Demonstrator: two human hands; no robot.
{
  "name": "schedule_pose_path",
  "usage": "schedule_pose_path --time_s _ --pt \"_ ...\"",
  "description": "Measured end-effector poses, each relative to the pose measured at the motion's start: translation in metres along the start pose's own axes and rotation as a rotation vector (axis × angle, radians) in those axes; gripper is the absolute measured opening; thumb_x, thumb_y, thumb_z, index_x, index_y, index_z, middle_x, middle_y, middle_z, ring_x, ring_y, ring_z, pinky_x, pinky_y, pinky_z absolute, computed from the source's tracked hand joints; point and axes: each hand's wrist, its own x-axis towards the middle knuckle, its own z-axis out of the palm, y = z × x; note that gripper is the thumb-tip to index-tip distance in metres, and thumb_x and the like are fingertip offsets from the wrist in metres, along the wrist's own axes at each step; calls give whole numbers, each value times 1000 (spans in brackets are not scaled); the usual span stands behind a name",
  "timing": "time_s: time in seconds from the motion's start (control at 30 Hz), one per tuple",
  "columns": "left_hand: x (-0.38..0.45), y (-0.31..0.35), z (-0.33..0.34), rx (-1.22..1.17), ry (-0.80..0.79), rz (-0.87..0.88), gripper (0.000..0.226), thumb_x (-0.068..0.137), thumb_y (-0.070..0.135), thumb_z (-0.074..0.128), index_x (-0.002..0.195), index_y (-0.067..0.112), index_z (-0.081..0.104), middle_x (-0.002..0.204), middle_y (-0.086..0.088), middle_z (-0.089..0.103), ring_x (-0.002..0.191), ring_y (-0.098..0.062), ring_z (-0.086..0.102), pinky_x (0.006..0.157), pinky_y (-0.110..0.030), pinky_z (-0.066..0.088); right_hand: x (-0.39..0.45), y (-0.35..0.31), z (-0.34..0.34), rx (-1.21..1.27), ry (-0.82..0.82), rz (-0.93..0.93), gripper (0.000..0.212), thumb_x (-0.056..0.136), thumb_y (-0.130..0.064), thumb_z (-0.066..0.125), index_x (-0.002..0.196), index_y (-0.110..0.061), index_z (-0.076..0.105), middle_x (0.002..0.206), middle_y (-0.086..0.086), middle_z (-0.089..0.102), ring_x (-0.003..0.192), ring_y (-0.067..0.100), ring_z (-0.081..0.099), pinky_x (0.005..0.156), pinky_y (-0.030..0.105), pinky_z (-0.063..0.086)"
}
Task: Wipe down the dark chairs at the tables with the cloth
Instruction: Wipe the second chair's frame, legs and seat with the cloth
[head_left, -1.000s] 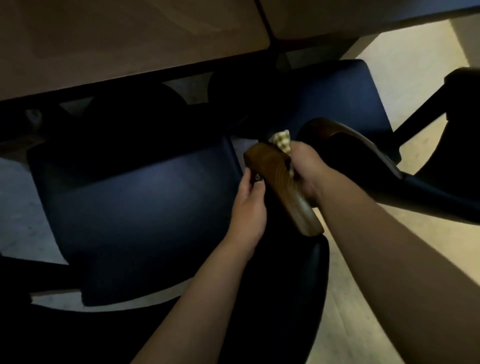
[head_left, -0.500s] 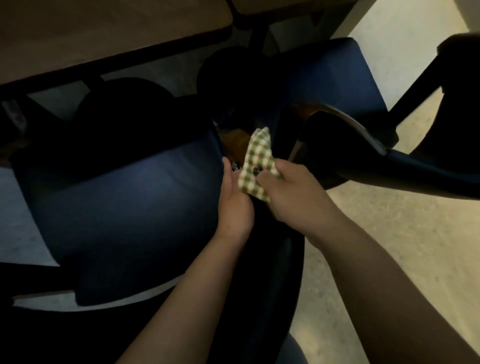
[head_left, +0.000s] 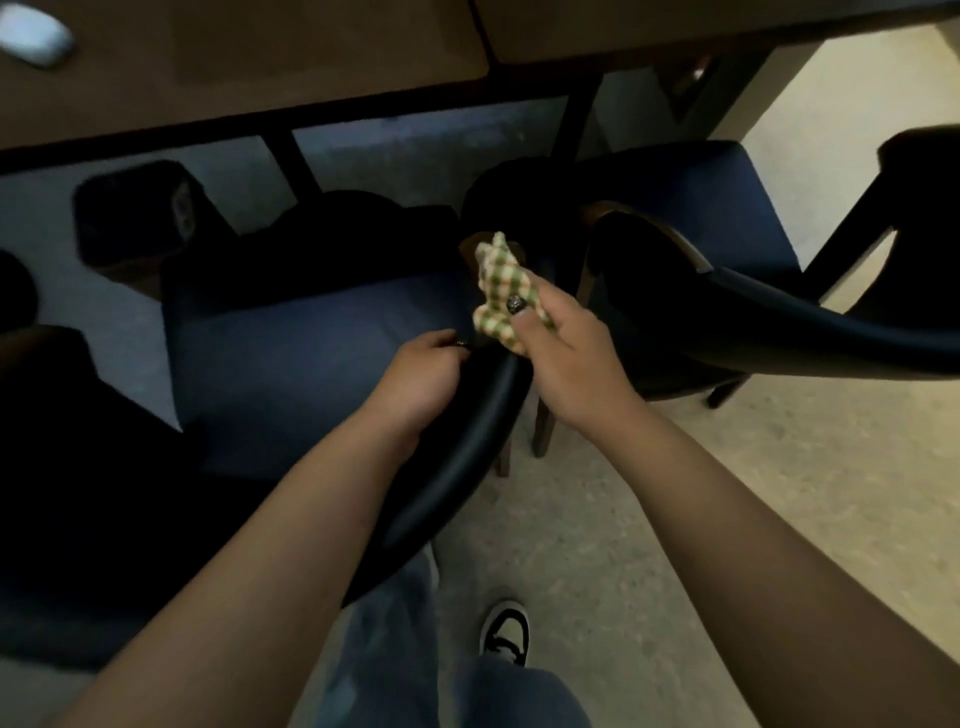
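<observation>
A dark chair with a blue seat (head_left: 311, 364) and a curved black back rail (head_left: 457, 462) stands in front of me, pushed toward the table. My right hand (head_left: 566, 358) grips a bunched green-and-cream checked cloth (head_left: 501, 291) above the front end of that rail, by the wooden armrest tip. My left hand (head_left: 421, 374) lies curled over the rail just left of the cloth; its fingertips are hidden behind the rail. A second dark chair (head_left: 727, 312) with a blue seat stands to the right.
Two brown tabletops (head_left: 260, 62) span the top, with black legs (head_left: 571, 130) beneath. A white object (head_left: 34, 34) lies on the left table. A dark box (head_left: 135, 213) sits on the floor under it. Pale floor (head_left: 675, 519) and my shoe (head_left: 506, 631) show below.
The view has pulled back and up. My right hand with the cloth has drawn back along the armrest toward the rail. My left hand stays on the rail.
</observation>
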Motion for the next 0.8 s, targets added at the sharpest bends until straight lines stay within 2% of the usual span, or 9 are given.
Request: schedule_pose_path --time_s 0.03,0.13,0.23,0.33,0.47,0.57,0.67,0.73,0.8 --pt "-9 -4 -2 80 20 20 38 97 18 49 134 18 57 125 -1 63 106 -15 60 86 -24 44 -7 1 -5 -30 -29 -48 42 99 -19 43 141 -15 44 148 4 42 138 14 35 114 28 27" --pt "-37 -14 -11 291 61 169 34 101 28 44 131 23 59 128 3 59 106 -9 52 86 -21 34 -22 -2 -12 -214 -201 -247 44 99 -26 44 139 -10 46 149 6 39 137 2 21 107 16 17" --pt "-58 -27 -22 480 56 230 33 103 36 38 125 27 61 119 5 61 97 -8 52 79 -23 35 -17 -4 -15 -360 -265 -335 39 100 -22 44 132 -1 52 146 13 42 138 4 19 112 22 4" --pt "-75 -48 -40 590 49 300 29 101 42 39 116 33 63 104 14 64 82 0 54 64 -16 35 -12 -9 -11 -383 -211 -331 33 100 -16 46 119 7 59 139 18 49 140 11 24 114 28 -2" --pt "-72 -48 -49 389 124 349 24 97 24 53 111 28 71 107 13 69 100 -4 61 80 -17 41 -34 -12 8 -418 -87 -374 34 97 -11 48 124 6 58 133 18 55 132 24 43 119 30 8" --pt "-71 -44 -45 473 146 401 25 97 23 52 114 27 69 110 8 69 96 -6 60 79 -19 41 -49 -12 10 -573 -157 -524 35 94 -14 46 115 9 62 120 21 62 120 29 53 114 31 20" --pt "-86 -53 -56 637 72 499 31 99 33 45 124 31 62 111 7 68 92 -7 60 70 -20 41 -35 -22 10 -669 -166 -476 30 96 -15 44 83 5 62 87 20 62 90 33 58 103 34 30" --pt "-99 -64 -76 767 -1 522 41 97 47 37 131 36 57 116 9 67 100 -10 61 77 -27 45 -26 -29 15 -611 -71 -408 32 97 -14 46 69 -1 54 75 17 57 80 32 56 100 35 34" --pt "-115 -76 -102 809 -56 519 51 90 58 34 130 39 58 115 15 68 101 -5 62 81 -26 49 -35 -29 26 -567 5 -412 32 95 -10 47 64 -5 51 68 15 52 74 30 52 84 37 38"
